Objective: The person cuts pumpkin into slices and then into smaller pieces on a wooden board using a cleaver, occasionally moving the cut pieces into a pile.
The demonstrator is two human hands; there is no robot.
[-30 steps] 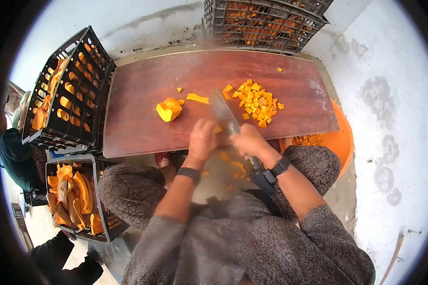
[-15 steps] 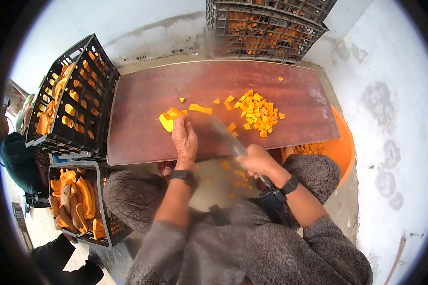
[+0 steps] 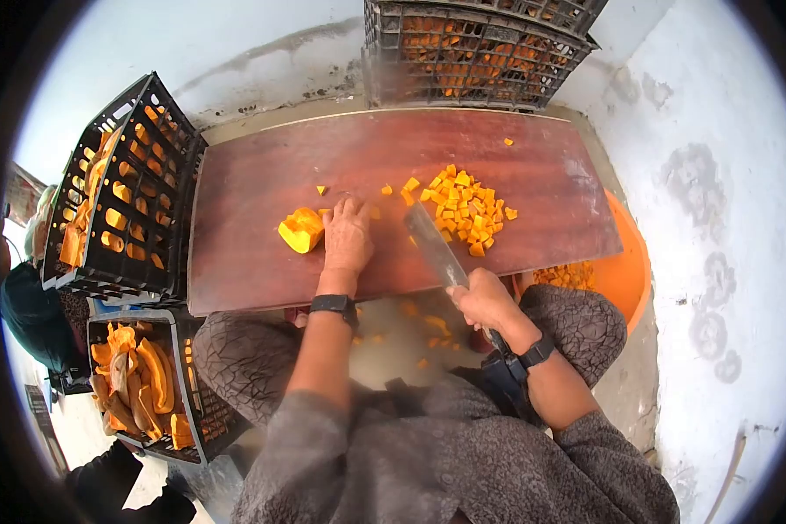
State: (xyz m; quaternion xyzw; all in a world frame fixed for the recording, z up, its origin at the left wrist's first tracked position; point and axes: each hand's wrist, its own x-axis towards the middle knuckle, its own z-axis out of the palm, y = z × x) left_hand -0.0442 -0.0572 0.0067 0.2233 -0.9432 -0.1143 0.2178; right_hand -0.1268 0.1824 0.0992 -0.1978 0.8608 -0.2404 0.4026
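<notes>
My left hand (image 3: 348,237) is on the board with its fingers bent down over a pumpkin strip, mostly hidden, whose orange end (image 3: 375,212) shows beside the fingertips. Just left of this hand lies a larger chunk of pumpkin (image 3: 301,230), its bright cut face toward me. My right hand (image 3: 487,301) is closed around the handle of a kitchen knife (image 3: 437,248), its wide blade pointing up and left over the board. Past the blade is a loose pile of pumpkin cubes (image 3: 472,210).
The reddish-brown board (image 3: 262,175) lies across in front of my knees. Black crates of pumpkin pieces stand at the left (image 3: 140,188), lower left (image 3: 188,384) and back (image 3: 480,57). An orange tub (image 3: 633,262) with cut pieces sits under the board's right end. Another person's dark sleeve (image 3: 31,297) shows at far left.
My left hand has let go of the large pumpkin chunk and moved right onto the strip. The knife stays in my right hand, its blade now over the board near the cubes.
</notes>
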